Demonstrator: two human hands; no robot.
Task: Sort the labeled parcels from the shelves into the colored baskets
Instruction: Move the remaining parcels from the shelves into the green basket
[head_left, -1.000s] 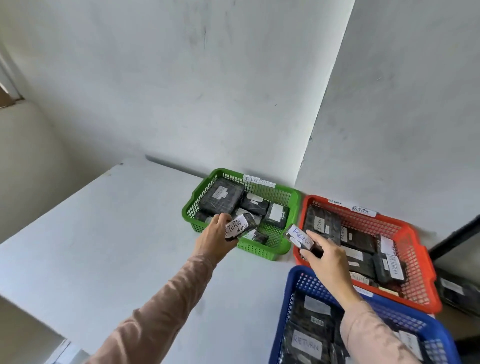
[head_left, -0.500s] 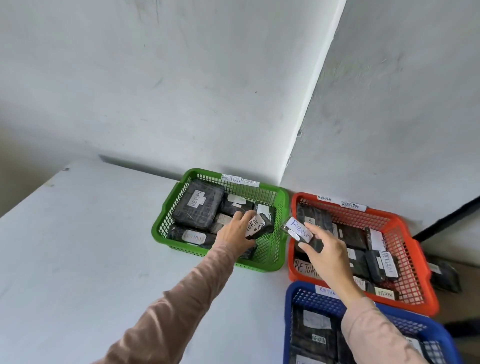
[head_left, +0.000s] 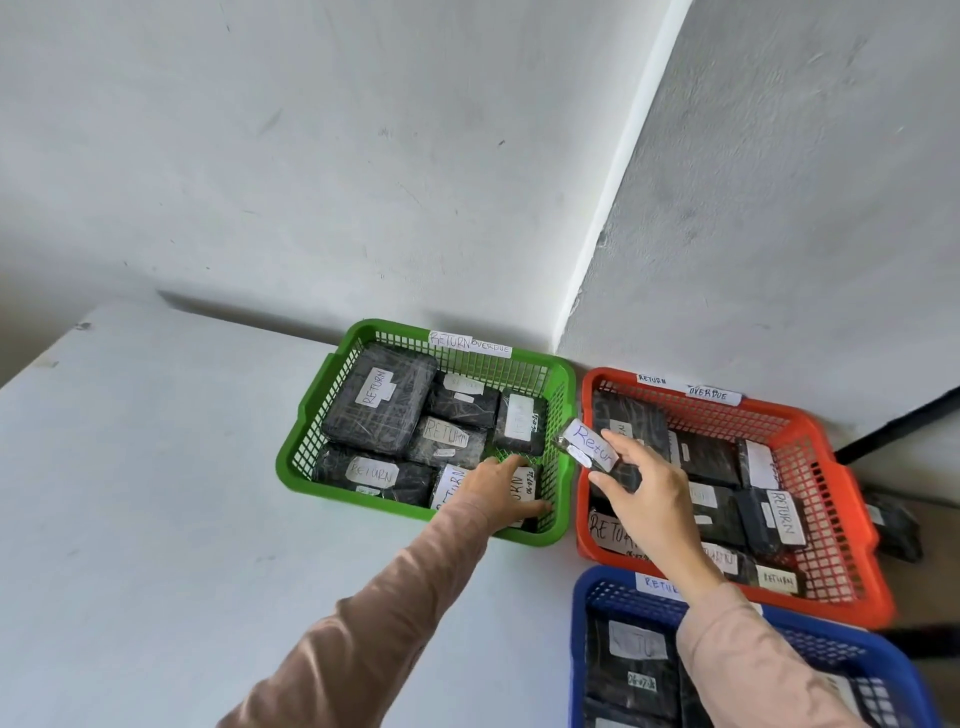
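Note:
Three baskets stand in the corner of a white table: a green basket (head_left: 311, 441), an orange basket (head_left: 857, 525) and a blue basket (head_left: 579, 639), each with several black wrapped parcels bearing white RETURN labels. My left hand (head_left: 493, 493) reaches into the green basket's front right corner, finger and thumb round a black parcel (head_left: 522, 486) that lies low among the others. My right hand (head_left: 649, 493) pinches a small parcel with a "Return" label (head_left: 589, 448) over the orange basket's left rim.
White walls meet in a corner right behind the baskets. The white table (head_left: 156, 519) stretches to the left. Another black parcel (head_left: 893, 525) lies outside the orange basket at the right, below a dark bar (head_left: 898, 431).
My left hand has carried its parcel from the green basket's front rim down into the front right corner. My right hand with the small parcel has stayed near the orange basket's left rim.

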